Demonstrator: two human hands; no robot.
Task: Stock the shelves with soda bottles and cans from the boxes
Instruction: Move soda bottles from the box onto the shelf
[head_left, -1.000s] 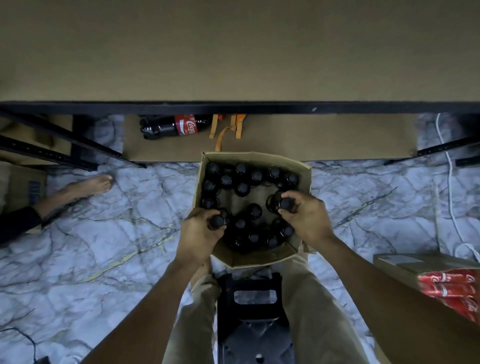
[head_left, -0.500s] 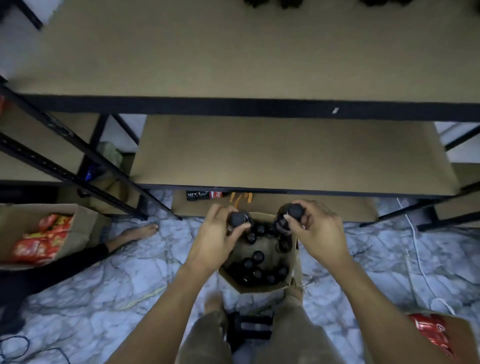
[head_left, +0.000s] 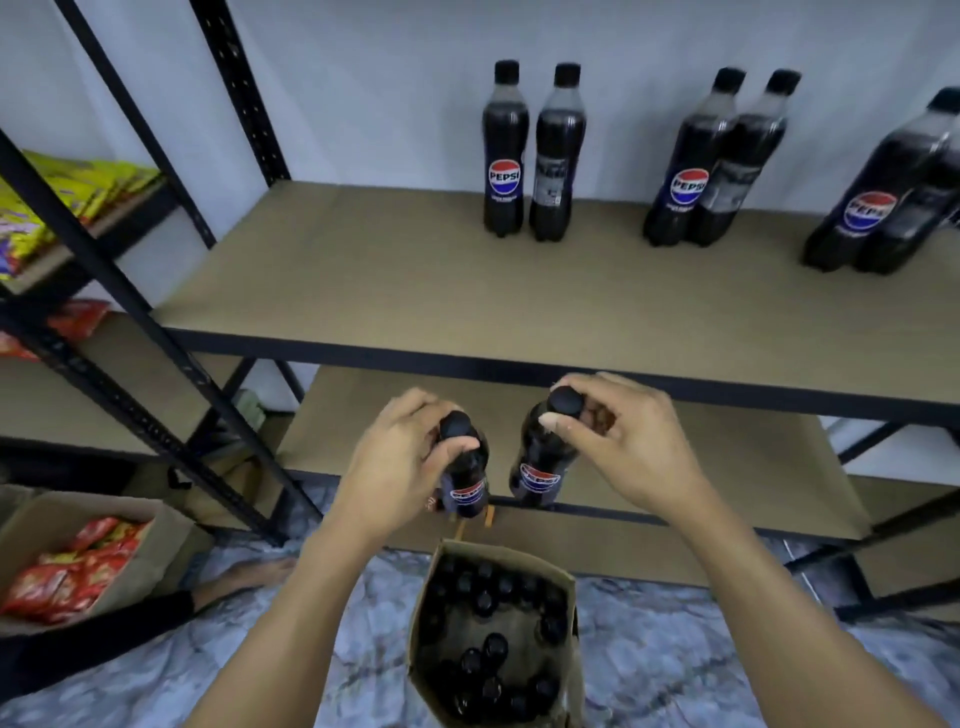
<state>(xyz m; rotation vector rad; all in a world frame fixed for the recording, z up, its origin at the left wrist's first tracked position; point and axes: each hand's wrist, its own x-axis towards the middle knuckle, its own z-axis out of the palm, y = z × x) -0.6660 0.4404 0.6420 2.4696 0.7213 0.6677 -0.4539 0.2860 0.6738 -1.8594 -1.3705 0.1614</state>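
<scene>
My left hand (head_left: 400, 457) grips a dark Pepsi bottle (head_left: 467, 483) by its neck. My right hand (head_left: 623, 441) holds a second Pepsi bottle (head_left: 543, 467) by its cap. Both bottles hang upright in the air, just below the front edge of the upper shelf (head_left: 467, 291). Under them on the floor stands an open cardboard box (head_left: 569, 587) with several more black-capped bottles inside. Three pairs of Pepsi bottles stand at the back of the upper shelf: one pair (head_left: 506, 156) in the middle, another pair (head_left: 685, 176) to its right, and the last pair (head_left: 872, 208) at the far right.
A black slanted shelf post (head_left: 130, 312) crosses the left side. Snack packets (head_left: 67, 197) lie on the neighbouring rack. A cardboard box of red packets (head_left: 78, 566) sits on the marble floor at left, beside another person's leg and foot (head_left: 234, 582). A lower shelf board (head_left: 727, 467) lies behind my hands.
Both hands have lifted one bottle each out of the box, up to the level of the upper shelf's edge. My view has tilted up, and the shelf's standing bottles have come into sight.
</scene>
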